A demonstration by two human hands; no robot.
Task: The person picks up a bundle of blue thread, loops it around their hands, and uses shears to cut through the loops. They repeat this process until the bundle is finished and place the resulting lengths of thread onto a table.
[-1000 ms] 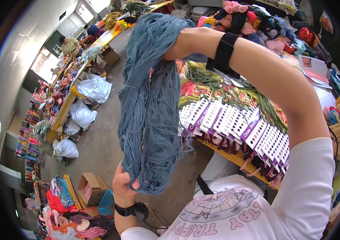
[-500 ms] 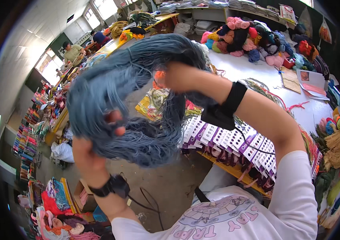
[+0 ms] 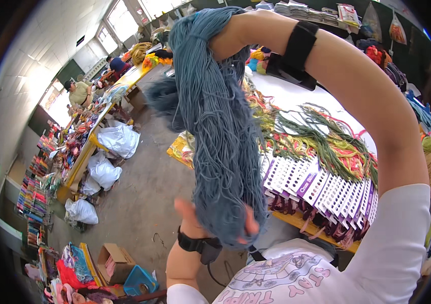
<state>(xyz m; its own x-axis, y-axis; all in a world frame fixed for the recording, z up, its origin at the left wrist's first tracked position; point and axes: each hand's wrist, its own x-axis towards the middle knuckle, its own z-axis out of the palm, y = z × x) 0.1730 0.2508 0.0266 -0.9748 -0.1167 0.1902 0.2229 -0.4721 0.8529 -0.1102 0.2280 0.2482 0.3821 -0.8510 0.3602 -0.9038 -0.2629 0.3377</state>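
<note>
A large skein of blue-grey yarn (image 3: 220, 116) hangs as a long loop in front of me, its strands loose and wavy. My right hand (image 3: 227, 39) is raised high and holds the skein's upper end; its fingers are hidden behind the yarn. Around the lower end is my left hand (image 3: 195, 223), its thumb showing on one side and blurred fingertips on the other, with strands between them. Black straps with small dark boxes sit on both wrists.
To the right, a white table (image 3: 296, 93) carries green and red yarn bundles (image 3: 322, 137) and a row of white-and-purple cards (image 3: 322, 190). White sacks (image 3: 119, 139) stand on the floor at left. A cardboard box (image 3: 115, 261) and blue bin (image 3: 139, 280) are lower left. People sit far back.
The skein has gone from a wide, spread ring to a long upright hang. My right hand has risen; my left has moved down and right to its lower end.
</note>
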